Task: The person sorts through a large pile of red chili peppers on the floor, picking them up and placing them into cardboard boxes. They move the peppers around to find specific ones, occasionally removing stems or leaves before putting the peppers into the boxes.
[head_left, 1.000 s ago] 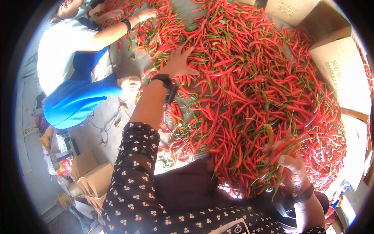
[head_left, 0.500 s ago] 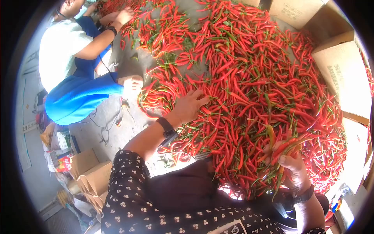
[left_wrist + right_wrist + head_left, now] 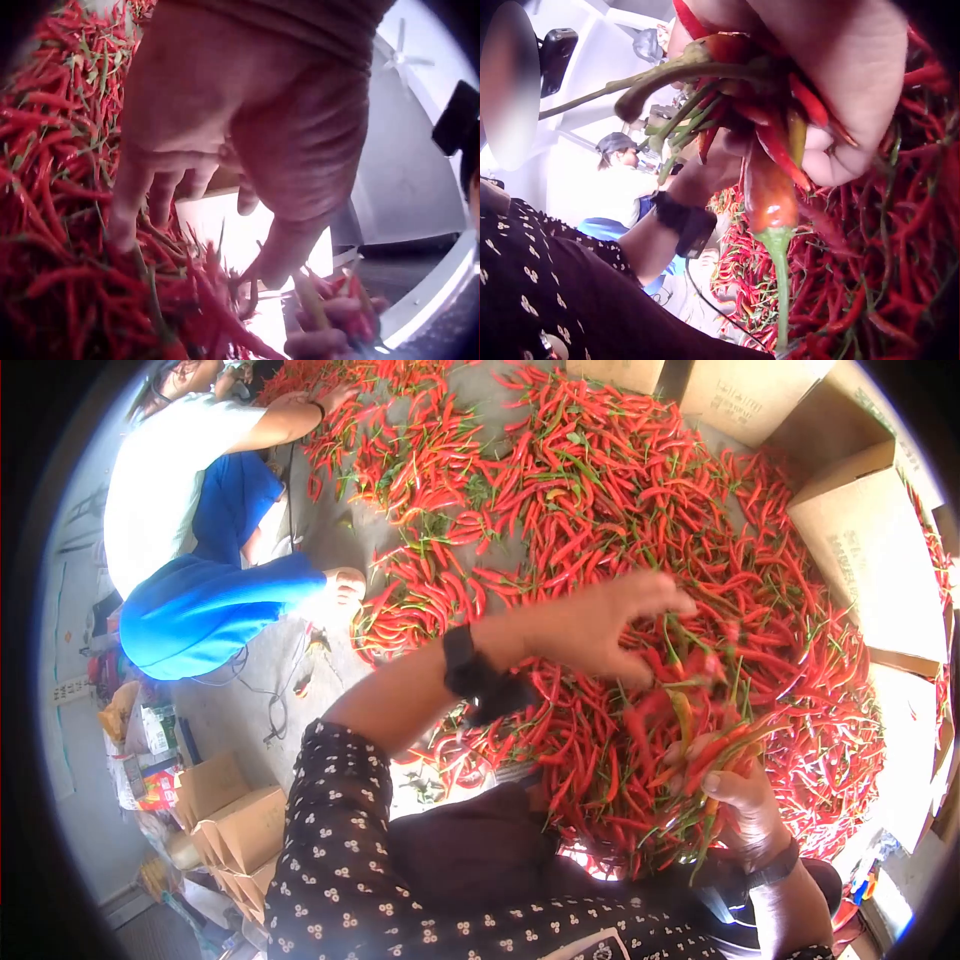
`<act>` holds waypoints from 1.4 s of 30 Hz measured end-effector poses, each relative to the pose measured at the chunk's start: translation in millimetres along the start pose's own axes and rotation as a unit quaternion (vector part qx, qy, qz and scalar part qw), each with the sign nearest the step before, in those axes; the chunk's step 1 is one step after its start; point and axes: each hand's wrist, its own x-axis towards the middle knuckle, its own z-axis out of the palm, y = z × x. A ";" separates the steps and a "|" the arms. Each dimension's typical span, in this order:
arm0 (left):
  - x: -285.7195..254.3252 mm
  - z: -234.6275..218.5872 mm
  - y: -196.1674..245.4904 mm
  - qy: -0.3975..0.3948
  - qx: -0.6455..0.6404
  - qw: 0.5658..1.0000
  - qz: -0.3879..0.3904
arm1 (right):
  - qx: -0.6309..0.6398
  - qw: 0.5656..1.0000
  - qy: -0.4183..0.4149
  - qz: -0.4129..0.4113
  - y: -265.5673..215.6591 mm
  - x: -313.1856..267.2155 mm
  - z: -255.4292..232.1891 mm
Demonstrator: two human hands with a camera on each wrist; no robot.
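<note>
Red chili peppers with green stems form a wide pile [image 3: 600, 540] over the floor. The right hand [image 3: 745, 800] grips a bunch of peppers [image 3: 735, 745] low at the right of the head view; in the right wrist view the fingers curl round them, stems [image 3: 780, 277] sticking out. Above the pile, just left of that bunch, the left hand [image 3: 610, 625] is held with thumb and fingers spread. Peppers lie below its fingers in the left wrist view [image 3: 240, 150], and whether its fingertips touch any cannot be told.
Cardboard boxes [image 3: 870, 550] stand along the pile's right and far edges. A person in blue trousers [image 3: 210, 610] sits at the left, reaching to the far peppers. Smaller cartons [image 3: 240, 825] and packages are at the lower left; a cable [image 3: 275, 710] lies on the floor.
The left hand has moved from the left part of the pile rightward, close to the right hand. The right hand keeps its bunch in nearly the same place. The other person's arm has shifted.
</note>
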 end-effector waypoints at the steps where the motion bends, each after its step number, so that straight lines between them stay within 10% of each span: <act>1: 14.5 -13.6 -12.0 0.015 0.058 0.998 0.031 | -0.003 1.000 0.000 -0.006 -1.1 0.1 -0.5; 5: 29.2 -84.9 -94.1 0.141 0.281 0.937 -0.150 | 0.007 1.000 0.019 0.002 1.1 -6.1 -6.8; 12: 80.5 -151.2 -158.6 0.215 0.331 0.892 -0.222 | 0.107 0.991 0.084 -0.003 11.0 -19.3 -16.3; 25: 179.0 -173.3 -212.8 -0.031 0.406 0.858 -0.313 | 0.159 0.968 0.192 -0.007 29.2 -7.1 -10.9; 31: 132.7 -171.0 -188.0 -0.036 0.254 0.915 -0.312 | 0.098 0.979 0.174 0.049 12.9 -1.7 -8.9; 34: 69.6 -148.2 -188.9 0.017 0.334 0.926 -0.175 | 0.089 0.980 0.171 0.047 6.9 2.2 -2.5; 38: -10.8 -116.0 -141.0 0.011 0.086 0.959 -0.269 | 0.078 0.987 0.132 0.045 11.2 2.4 -5.1; 42: -47.8 -82.1 -49.3 0.022 -0.197 0.887 -0.417 | 0.036 0.994 0.099 0.030 6.8 6.4 -3.6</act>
